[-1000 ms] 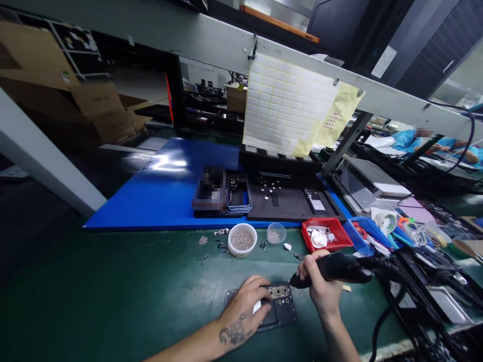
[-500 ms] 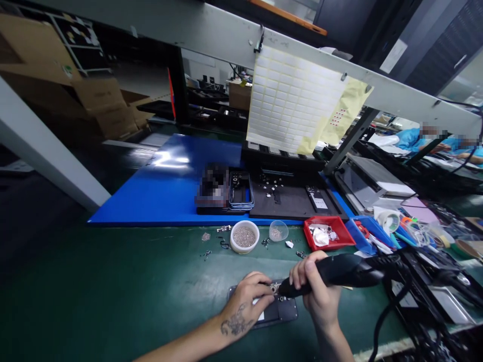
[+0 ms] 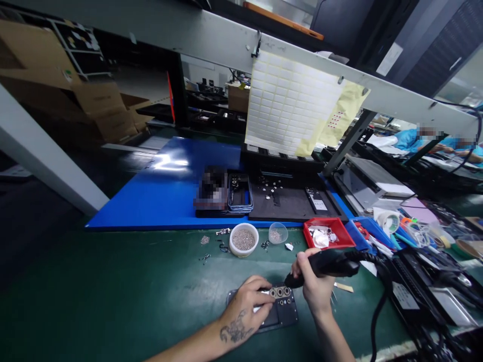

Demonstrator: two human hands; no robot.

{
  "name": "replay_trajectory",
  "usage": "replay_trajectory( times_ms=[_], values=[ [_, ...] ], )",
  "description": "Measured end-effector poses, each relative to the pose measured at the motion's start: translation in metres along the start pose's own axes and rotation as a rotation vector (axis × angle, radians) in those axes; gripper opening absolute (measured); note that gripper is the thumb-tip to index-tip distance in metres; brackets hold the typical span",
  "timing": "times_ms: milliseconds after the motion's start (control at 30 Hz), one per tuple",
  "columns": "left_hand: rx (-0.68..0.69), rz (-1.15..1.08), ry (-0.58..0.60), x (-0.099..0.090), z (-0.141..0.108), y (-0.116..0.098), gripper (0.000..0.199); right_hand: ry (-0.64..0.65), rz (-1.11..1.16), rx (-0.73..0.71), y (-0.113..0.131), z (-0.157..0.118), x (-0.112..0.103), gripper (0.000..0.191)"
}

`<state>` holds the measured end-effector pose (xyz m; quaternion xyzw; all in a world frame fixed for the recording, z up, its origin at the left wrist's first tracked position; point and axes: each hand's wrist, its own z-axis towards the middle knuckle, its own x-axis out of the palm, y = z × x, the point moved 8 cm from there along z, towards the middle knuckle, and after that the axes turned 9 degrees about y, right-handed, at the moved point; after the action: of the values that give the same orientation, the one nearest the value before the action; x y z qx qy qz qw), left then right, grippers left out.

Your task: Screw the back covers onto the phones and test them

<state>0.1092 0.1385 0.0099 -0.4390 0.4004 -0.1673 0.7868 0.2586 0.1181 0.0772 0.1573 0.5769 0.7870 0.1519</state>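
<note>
A dark phone housing [image 3: 290, 312] lies on the green bench, with several round camera rings [image 3: 279, 292] along its upper part. My left hand [image 3: 249, 304] rests over its left side, fingers bent and pressing it down; they hide that part. With my right hand [image 3: 315, 286] I grip a black corded electric screwdriver [image 3: 334, 264], fingers wrapped round its body. Its tapered nose points down-left, close to the housing's top edge by the rings; whether the bit touches cannot be made out. Just beyond stand a white bowl of tiny screws [image 3: 243, 240] and a clear cup [image 3: 278, 233].
Behind lie a blue mat [image 3: 151, 201], a black tray [image 3: 260, 208] with small parts and stacked phone frames [image 3: 240, 193]. A red bin [image 3: 332, 234] and blue bin [image 3: 362, 236] stand right. The screwdriver's cable [image 3: 379, 317] hangs at right. Label sheets [image 3: 290, 100] hang from the shelf beam.
My right hand has lifted the screwdriver slightly up and away from the camera rings, uncovering them. My left hand stays on the housing.
</note>
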Motion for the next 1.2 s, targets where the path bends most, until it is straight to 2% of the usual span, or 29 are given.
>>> replay_trajectory(
  times_ms=[133,300,400,567,700,967,1200],
  values=[
    [-0.031,-0.055,-0.002,-0.001,0.0,0.0,0.013,-0.005,0.006,0.02,-0.004,-0.001,-0.001,0.019],
    [-0.034,-0.07,-0.016,-0.006,0.002,-0.008,0.024,0.023,-0.049,0.032,-0.007,-0.006,0.003,0.021],
    [-0.032,-0.064,-0.001,-0.007,0.002,-0.01,0.025,0.05,-0.087,0.033,-0.009,-0.008,0.005,0.021],
    [-0.035,-0.023,0.035,-0.004,0.002,-0.003,0.022,0.083,-0.046,0.042,-0.011,-0.007,0.005,0.021],
    [-0.049,-0.044,0.012,-0.003,0.001,0.003,0.02,0.098,-0.021,0.027,-0.006,-0.005,0.004,0.02],
    [-0.085,-0.115,-0.049,-0.004,0.0,0.008,0.005,0.131,0.246,-0.03,0.022,-0.012,0.007,0.015],
    [-0.029,-0.172,-0.101,-0.003,-0.001,0.011,0.008,0.169,0.411,0.015,0.019,-0.02,0.027,0.014]
  ],
)
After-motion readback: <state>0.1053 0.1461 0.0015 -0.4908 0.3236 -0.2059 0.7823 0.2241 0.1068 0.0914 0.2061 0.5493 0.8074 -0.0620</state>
